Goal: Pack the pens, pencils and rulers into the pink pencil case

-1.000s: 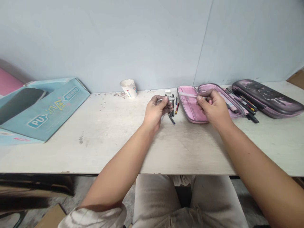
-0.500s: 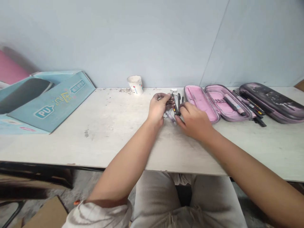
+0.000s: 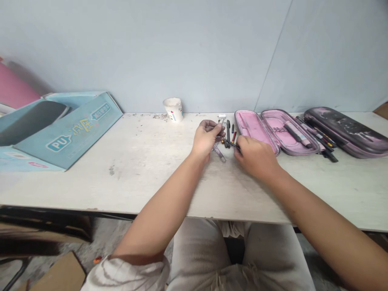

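**Item 1:** the dark pen (image 3: 232, 142), thin and straight, is pinched in your right hand (image 3: 256, 157), fingers curled closed at its end, its tip pointing left toward the pile. Half a second ago, that hand lay spread over the pile with no pen drawn out.

**Item 2:** the slim pen (image 3: 220, 126), gripped upright in your left hand (image 3: 206, 139) between thumb and fingers; the hand is closed and the grip matches the earlier view. Its colour is hard to tell.

**Item 3:** the purple pen (image 3: 219, 153), translucent plastic, lies slanted on the tabletop (image 3: 121, 182) just below your left hand, now plainly visible.

**Item 4:** the black marker (image 3: 228, 133) and red pen (image 3: 234, 137) lie side by side between your hands, with a small white cap (image 3: 222, 115) beyond them.

**Item 5:** the pink pencil case (image 3: 242, 125), padded and lying open, sits just right of the pile. Beside it are more pens (image 3: 321, 147) and a dark case (image 3: 345, 133) with a glossy pink-and-black cover.

**Item 6:** well left stand a paper cup (image 3: 173, 110) and a blue cardboard box (image 3: 72, 129).
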The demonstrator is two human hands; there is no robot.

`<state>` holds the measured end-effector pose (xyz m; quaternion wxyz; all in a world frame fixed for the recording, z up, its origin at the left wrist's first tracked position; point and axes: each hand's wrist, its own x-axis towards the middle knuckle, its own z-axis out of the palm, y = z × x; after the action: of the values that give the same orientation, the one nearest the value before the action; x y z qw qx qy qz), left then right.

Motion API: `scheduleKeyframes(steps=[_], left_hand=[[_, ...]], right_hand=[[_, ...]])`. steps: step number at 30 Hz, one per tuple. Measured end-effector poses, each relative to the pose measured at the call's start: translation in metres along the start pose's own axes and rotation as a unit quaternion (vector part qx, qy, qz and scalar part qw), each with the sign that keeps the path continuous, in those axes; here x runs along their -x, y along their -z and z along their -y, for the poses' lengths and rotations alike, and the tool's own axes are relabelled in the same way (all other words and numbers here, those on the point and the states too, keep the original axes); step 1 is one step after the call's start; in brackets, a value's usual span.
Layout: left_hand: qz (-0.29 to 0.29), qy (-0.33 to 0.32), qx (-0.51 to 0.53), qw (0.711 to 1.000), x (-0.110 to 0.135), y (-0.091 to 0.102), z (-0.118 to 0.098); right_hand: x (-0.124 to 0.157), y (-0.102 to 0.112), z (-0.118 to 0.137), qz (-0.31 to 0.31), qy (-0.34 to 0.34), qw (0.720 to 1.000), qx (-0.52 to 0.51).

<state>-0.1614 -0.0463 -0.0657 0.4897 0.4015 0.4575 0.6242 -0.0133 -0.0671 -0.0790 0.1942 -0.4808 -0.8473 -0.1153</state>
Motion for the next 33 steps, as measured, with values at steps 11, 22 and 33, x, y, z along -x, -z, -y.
scheduleKeyframes(steps=[11, 22, 33], left_hand=[[0.096, -0.064, -0.139, 0.984, -0.002, -0.004, 0.016], [0.166, -0.112, -0.261, 0.944, -0.001, -0.002, 0.020], [0.204, -0.140, -0.339, 0.908, 0.002, -0.002, 0.017]], right_hand=[[-0.007, 0.008, -0.054, -0.046, -0.116, 0.960, -0.253], [-0.008, 0.011, -0.057, -0.140, -0.128, 0.933, -0.304], [-0.008, 0.008, -0.046, -0.130, -0.085, 0.931, -0.331]])
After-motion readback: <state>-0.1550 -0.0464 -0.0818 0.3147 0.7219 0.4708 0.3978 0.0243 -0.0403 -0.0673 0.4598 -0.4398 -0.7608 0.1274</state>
